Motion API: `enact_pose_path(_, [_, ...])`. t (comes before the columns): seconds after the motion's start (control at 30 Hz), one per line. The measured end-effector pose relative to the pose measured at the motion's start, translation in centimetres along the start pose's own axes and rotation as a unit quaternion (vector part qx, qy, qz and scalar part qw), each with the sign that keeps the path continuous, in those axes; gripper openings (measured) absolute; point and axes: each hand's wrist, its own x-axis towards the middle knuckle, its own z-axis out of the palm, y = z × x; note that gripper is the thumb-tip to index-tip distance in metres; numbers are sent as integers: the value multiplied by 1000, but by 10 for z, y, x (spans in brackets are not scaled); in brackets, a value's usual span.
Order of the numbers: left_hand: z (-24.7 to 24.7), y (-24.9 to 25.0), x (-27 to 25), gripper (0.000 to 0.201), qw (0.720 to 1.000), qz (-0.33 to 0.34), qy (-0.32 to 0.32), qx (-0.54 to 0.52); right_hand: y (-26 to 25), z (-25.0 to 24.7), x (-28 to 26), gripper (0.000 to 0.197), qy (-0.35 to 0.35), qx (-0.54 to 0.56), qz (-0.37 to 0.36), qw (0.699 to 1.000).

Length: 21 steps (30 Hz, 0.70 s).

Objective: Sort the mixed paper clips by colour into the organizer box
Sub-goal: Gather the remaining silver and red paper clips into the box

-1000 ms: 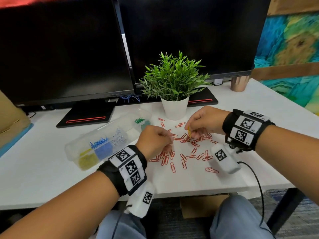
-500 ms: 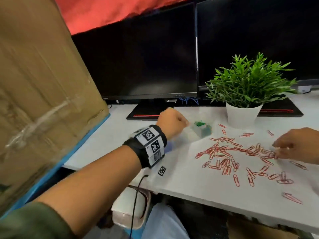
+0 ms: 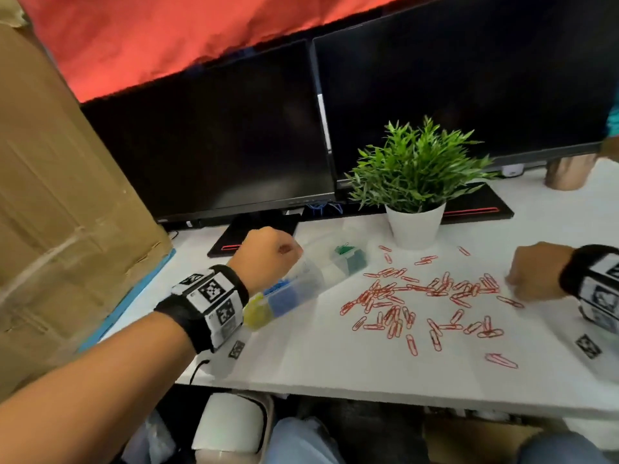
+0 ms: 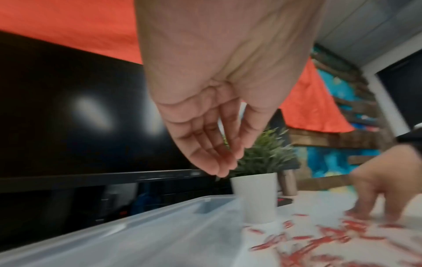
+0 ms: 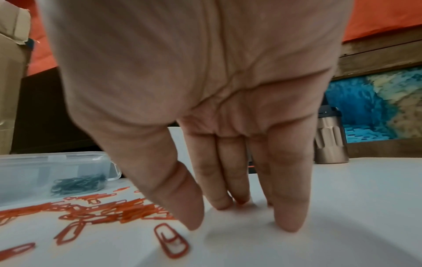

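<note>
A clear organizer box (image 3: pixel 301 286) lies on the white desk and holds yellow (image 3: pixel 258 309), blue (image 3: pixel 281 293) and green clips (image 3: pixel 345 251) in separate compartments. My left hand (image 3: pixel 271 256) hovers over the box's middle. In the left wrist view its fingertips (image 4: pixel 219 166) are drawn together round a small reddish blur that looks like a red clip. Several red clips (image 3: pixel 418 296) are scattered right of the box. My right hand (image 3: pixel 516 283) is at the pile's right edge, its straight fingers (image 5: pixel 290 216) touching the desk beside a single red clip (image 5: pixel 171 240).
A potted plant (image 3: pixel 415 222) stands just behind the clips, in front of two dark monitors (image 3: pixel 234 145). A big cardboard box (image 3: pixel 50 195) walls off the left. A copper cup (image 3: pixel 566 172) sits at the far right. The desk's front edge (image 3: pixel 368 393) is close to the clips.
My left hand left the red pile and moved left to hover over the box. My right hand, which pinched a yellow clip a second ago, now rests its fingertips on the desk.
</note>
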Motion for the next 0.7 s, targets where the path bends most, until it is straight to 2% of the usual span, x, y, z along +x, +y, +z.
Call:
enact_pose_path(0.03, [7, 21, 3, 17, 998, 46, -21, -24, -1, 0, 0, 32, 13, 21, -15, 1000])
enact_pose_path(0.07, [15, 41, 8, 16, 995, 84, -49, -37, -4, -1, -1, 31, -11, 17, 4, 1000])
enact_pose_path(0.13, [38, 78, 23, 20, 986, 127, -104, -32, -3, 1, -2, 25, 10, 3, -2, 1000])
enact_pose_path(0.2, [67, 107, 41, 38, 978, 127, -166, 5, -3, 2, -3, 19, 2, 0, -1, 1000])
enact_pose_path(0.3, [109, 124, 72, 64, 960, 65, -256, 90, 2, 5, -10, 24, -2, -6, -11, 1000])
enact_pose_path(0.4, [141, 118, 102, 69, 954, 29, -269, 132, 11, 8, -10, 36, -10, -1, -20, 1000])
enact_pose_path(0.5, [154, 115, 116, 73, 944, 18, -282, 170, 16, 8, -3, 28, 3, 27, -9, 1000])
enact_pose_path(0.6, [157, 117, 111, 72, 932, 24, -305, 193, 10, -1, 0, 17, 26, 34, 6, 999])
enact_pose_path(0.7, [150, 122, 91, 70, 930, 58, -319, 170, 2, -20, 8, 29, 40, 14, -17, 999])
